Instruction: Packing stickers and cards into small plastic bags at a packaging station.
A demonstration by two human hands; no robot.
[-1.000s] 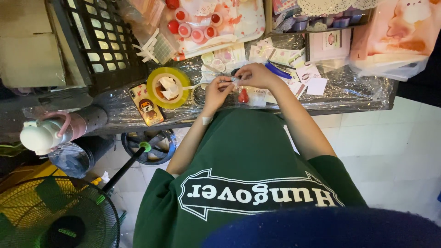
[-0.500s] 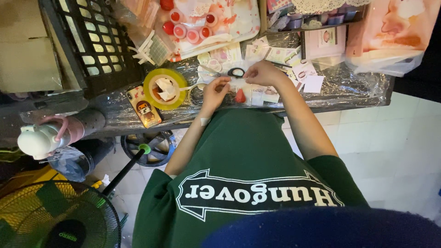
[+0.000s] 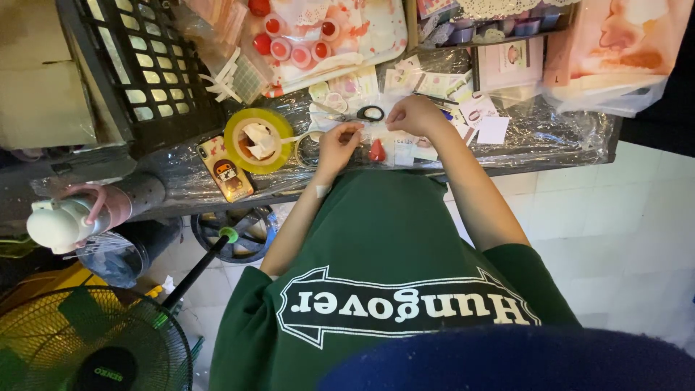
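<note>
From the head camera, the left hand (image 3: pixel 339 141) and the right hand (image 3: pixel 411 116) pinched the two ends of a small clear plastic strip (image 3: pixel 371 129) above the film-covered tabletop (image 3: pixel 550 137), both clenched on it. A small red teardrop-shaped piece (image 3: pixel 377 151) lay just below them, a yellow round tape roll (image 3: pixel 258 140) to the left. Judging by this, holding the strip taut and level, close over the table, would serve best.
</note>
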